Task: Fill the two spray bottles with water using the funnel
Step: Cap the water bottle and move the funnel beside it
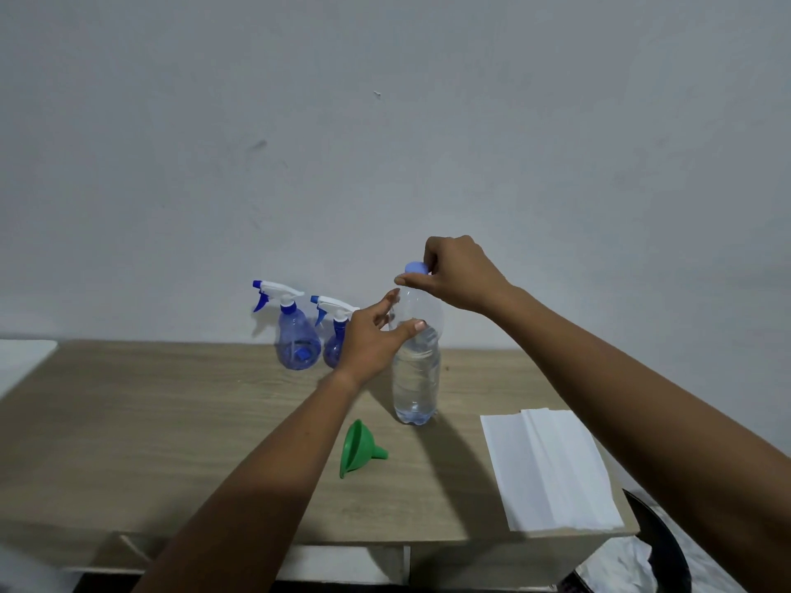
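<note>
Two translucent blue plastic spray bottles with white and blue trigger heads stand upright side by side at the back of the pale wood-grain tabletop [171, 421], close to the grey wall: the left spray bottle [297, 336] shows a small blue piece at its bottom, and the right spray bottle [334, 350] is partly hidden behind the left hand [368, 340]; no water level can be made out in either. Just right of them stands a tall clear plastic water bottle [417, 378], upright and holding clear water up to just below its shoulder, with a round blue cap [416, 267] on its neck. In front of that bottle a small green plastic funnel [359, 449] lies on its side, spout pointing right, apart from everything else. Well to the right, a folded white paper towel [548, 468] lies flat near the tabletop's right edge. A white surface [21, 357] shows at the far left, and a dark round object [667, 541] with crumpled white material beside it sits below the right corner. Both bare forearms reach forward over the tabletop. The left hand's grip curves around the water bottle's shoulder, thumb on the near side and fingers on the far side. The right hand [458, 276] comes in from above with bent wrist, its grip pinching the blue cap between fingertips and thumb.
</note>
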{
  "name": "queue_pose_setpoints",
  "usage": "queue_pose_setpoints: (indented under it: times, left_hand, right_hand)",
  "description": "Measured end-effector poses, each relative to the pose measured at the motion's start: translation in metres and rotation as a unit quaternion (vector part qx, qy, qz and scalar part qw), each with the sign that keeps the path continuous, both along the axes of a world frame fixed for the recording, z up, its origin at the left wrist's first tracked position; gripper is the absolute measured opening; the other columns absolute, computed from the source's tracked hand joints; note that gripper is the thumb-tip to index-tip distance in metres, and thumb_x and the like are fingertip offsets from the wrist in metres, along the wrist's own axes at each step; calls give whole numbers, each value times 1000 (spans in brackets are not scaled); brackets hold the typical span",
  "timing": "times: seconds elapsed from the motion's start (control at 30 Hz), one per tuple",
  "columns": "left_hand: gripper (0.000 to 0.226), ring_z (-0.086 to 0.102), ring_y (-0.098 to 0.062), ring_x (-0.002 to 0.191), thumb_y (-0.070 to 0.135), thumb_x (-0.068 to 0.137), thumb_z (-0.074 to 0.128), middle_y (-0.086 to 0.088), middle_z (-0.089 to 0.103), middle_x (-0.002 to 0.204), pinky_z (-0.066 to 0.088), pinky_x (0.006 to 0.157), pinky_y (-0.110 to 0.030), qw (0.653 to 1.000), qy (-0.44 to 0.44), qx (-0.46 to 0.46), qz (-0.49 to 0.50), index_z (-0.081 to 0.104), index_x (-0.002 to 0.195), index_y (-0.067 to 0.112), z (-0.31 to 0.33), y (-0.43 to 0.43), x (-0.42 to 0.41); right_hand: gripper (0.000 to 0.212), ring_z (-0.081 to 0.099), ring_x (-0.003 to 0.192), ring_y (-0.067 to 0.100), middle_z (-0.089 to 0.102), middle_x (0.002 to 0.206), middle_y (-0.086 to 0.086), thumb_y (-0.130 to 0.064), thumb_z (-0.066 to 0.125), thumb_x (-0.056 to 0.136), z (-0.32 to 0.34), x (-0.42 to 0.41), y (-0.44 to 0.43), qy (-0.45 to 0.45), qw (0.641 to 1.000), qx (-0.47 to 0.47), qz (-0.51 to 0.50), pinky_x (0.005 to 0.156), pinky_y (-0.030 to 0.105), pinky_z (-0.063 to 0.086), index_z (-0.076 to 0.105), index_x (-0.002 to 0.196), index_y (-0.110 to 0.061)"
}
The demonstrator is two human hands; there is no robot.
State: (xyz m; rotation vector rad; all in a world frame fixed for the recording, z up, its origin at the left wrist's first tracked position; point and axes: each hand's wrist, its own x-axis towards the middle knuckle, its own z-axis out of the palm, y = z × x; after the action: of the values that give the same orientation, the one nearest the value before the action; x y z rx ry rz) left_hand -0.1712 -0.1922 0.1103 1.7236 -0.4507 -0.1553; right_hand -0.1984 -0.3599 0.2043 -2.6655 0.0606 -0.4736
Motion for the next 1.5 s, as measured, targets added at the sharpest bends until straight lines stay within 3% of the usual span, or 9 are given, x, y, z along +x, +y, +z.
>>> queue_pose_setpoints:
  times: [0.13, 0.23, 0.33, 0.47, 0.83, 1.0, 1.17, 1.37, 1.5]
  left_hand:
    - [81, 56, -14, 131, 30, 78, 87, 2, 56, 147, 47, 108, -29, 1000, 0, 10, 0, 49, 148, 15, 0, 2, 0]
    - [82, 55, -14, 132, 29, 78, 87, 1, 56, 147, 45, 111, -29, 1000, 6, 7, -6, 48, 149, 16, 0, 1, 1]
    - [84, 55, -15, 133, 29, 77, 87, 0, 56, 146, 45, 113, -34, 1000, 12, 5, -8, 47, 149, 16, 0, 1, 2]
    - [84, 54, -16, 133, 31, 77, 87, 1, 56, 147, 46, 112, -35, 1000, 10, 10, -7, 47, 149, 16, 0, 2, 2]
    - [82, 55, -16, 133, 27, 78, 86, 0, 54, 149, 46, 111, -31, 1000, 6, 10, -9, 47, 149, 15, 0, 4, 1]
    - [82, 56, -17, 132, 26, 78, 86, 0, 55, 147, 46, 109, -28, 1000, 10, 6, -15, 47, 149, 15, 3, 4, 2]
    - [83, 56, -17, 132, 27, 77, 87, -1, 55, 148, 46, 112, -35, 1000, 20, 3, -15, 48, 149, 15, 3, 4, 2]
    - [83, 55, -15, 133, 26, 77, 87, 3, 53, 150, 45, 112, -32, 1000, 21, 0, -16, 47, 149, 13, 3, 4, 2]
    - [84, 56, -15, 132, 28, 76, 87, 2, 53, 149, 46, 110, -31, 1000, 14, 4, -11, 47, 149, 14, 0, 4, 3]
  right_hand:
    - [64, 66, 89, 18, 70, 103, -2, -68, 73, 78, 3, -5, -5, 64, 995, 65, 41, 76, 32, 53, 61, 121, -23]
    - [53, 68, 107, 19, 62, 132, -3, -39, 71, 93, 15, -5, -16, 136, 974, 137, 122, 89, 37, 61, 54, 142, -28]
    - [35, 67, 110, 22, 62, 132, 0, -20, 63, 99, 20, -3, -21, 170, 964, 144, 148, 89, 39, 62, 61, 135, -17]
    - [21, 67, 100, 19, 67, 115, 2, -25, 72, 94, 12, -1, -16, 121, 975, 143, 119, 78, 40, 64, 65, 109, -13]
    - [32, 68, 83, 27, 68, 97, 4, -41, 79, 84, 1, 1, -2, 58, 993, 82, 57, 76, 52, 60, 58, 92, -18]
    - [37, 70, 97, 27, 64, 115, 6, -31, 70, 95, 16, -2, -12, 152, 970, 140, 127, 78, 40, 65, 63, 130, -24]
    - [21, 67, 92, 27, 61, 110, 4, -29, 71, 95, 12, 1, -10, 115, 982, 97, 114, 71, 38, 65, 67, 111, -17]
    - [39, 68, 69, 23, 68, 94, 5, -49, 78, 84, 4, 3, -4, 63, 994, 64, 61, 69, 44, 61, 63, 93, -14]
    - [50, 52, 64, 18, 57, 72, 0, -58, 74, 83, -2, 6, 6, 24, 1000, 15, 5, 56, 32, 40, 52, 80, -13]
